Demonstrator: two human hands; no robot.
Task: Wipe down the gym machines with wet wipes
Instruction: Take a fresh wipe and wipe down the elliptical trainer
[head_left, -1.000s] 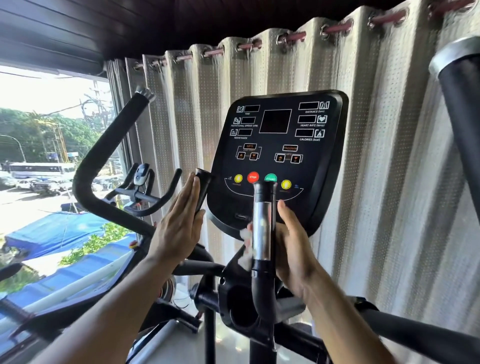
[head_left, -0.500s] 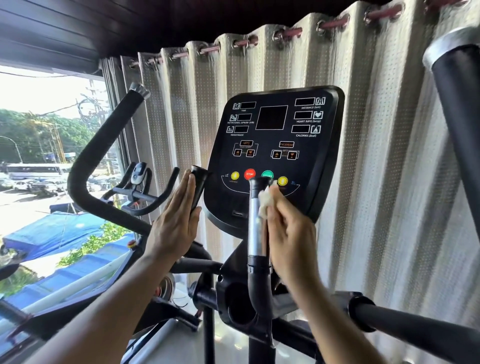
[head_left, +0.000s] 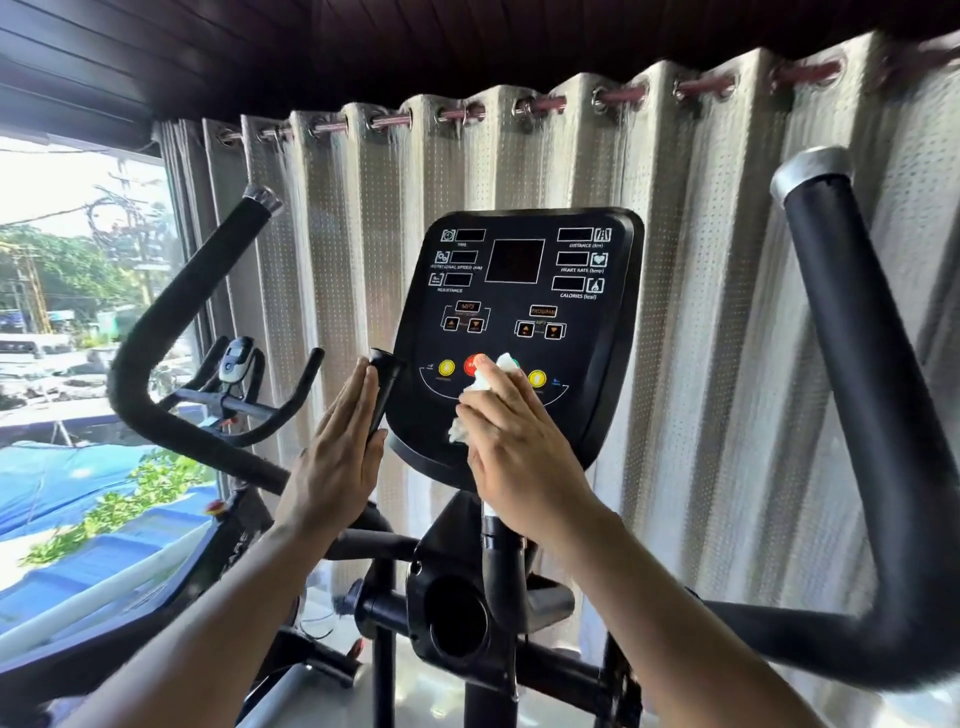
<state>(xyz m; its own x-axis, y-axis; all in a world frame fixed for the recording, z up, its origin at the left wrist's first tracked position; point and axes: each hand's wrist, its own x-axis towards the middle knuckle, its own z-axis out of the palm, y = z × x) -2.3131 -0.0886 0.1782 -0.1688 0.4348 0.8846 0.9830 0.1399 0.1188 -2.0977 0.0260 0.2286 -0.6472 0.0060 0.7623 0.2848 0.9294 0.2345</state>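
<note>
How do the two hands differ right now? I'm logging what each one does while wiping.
The right hand presses a white wet wipe against the console, over its button row; the left hand holds no wipe. The left hand stands edge-on, flat against the short black handle beside the console, while the right hand lies palm-down on the panel. Both have fairly straight fingers, and both reach up from below.
</note>
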